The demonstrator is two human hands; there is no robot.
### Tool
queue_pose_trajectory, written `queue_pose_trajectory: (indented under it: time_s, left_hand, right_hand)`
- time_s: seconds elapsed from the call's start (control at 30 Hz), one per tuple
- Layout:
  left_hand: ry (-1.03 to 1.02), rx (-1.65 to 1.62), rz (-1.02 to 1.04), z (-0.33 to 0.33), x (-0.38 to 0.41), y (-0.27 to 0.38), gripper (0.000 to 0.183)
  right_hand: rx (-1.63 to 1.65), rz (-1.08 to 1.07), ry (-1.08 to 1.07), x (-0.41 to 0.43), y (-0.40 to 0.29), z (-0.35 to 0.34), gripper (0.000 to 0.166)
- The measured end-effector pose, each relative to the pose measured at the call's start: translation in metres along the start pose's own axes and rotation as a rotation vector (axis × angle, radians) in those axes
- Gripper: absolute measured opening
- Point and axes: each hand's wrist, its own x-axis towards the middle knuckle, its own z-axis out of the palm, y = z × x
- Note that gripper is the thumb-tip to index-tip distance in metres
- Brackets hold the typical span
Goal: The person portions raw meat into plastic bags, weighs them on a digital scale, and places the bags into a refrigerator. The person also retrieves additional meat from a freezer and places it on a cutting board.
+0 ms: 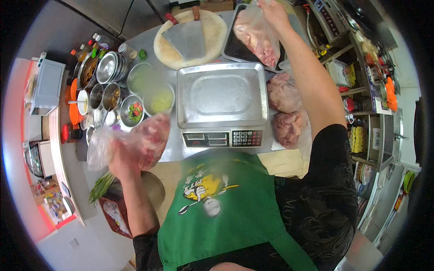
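Observation:
My left hand grips the gathered plastic of a clear bag of raw red meat, held up near the front left of the table. At the far right, my right hand has hold of the top of another clear bag of pale raw meat. That bag lies over a black tray. Between my arms stands a digital scale with a bare steel pan. To its right are two more bagged lumps of meat, one behind and one in front.
Two cleavers lie on a round chopping board at the back. Steel bowls and a bowl of chopped peppers crowd the left side. Shelving stands at the right. Green stalks rise from the floor at left.

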Motion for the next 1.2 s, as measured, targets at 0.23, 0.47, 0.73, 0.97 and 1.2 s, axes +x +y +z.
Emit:
queue_pose_trajectory:
  time_s: [0.23,0.47,0.73,0.97,1.2]
  left_hand:
    - [-0.525,0.019,0.128,0.098,0.005,-0.022,0.020]
    - [-0.958,0.646,0.207,0.175,0.021,-0.103,0.029]
    - [-1.175,0.731,0.288,0.157,0.000,-0.099,0.038]
    - [-0.996,0.542,0.570,0.088,0.069,-0.121,0.048]
    - [-0.943,0.654,0.522,-0.056,0.038,-0.143,0.018]
  right_hand:
    - [-0.190,0.107,0.158,-0.085,0.055,-0.017,0.045]
    - [0.544,0.327,-0.011,-0.257,-0.018,-0.053,0.029]
    - [0.294,0.547,0.078,-0.442,-0.006,-0.071,0.022]
    - [0.215,0.994,0.146,-0.675,0.070,-0.035,0.018]
    - [-0.010,1.054,-0.444,-0.889,0.136,0.009,0.016]
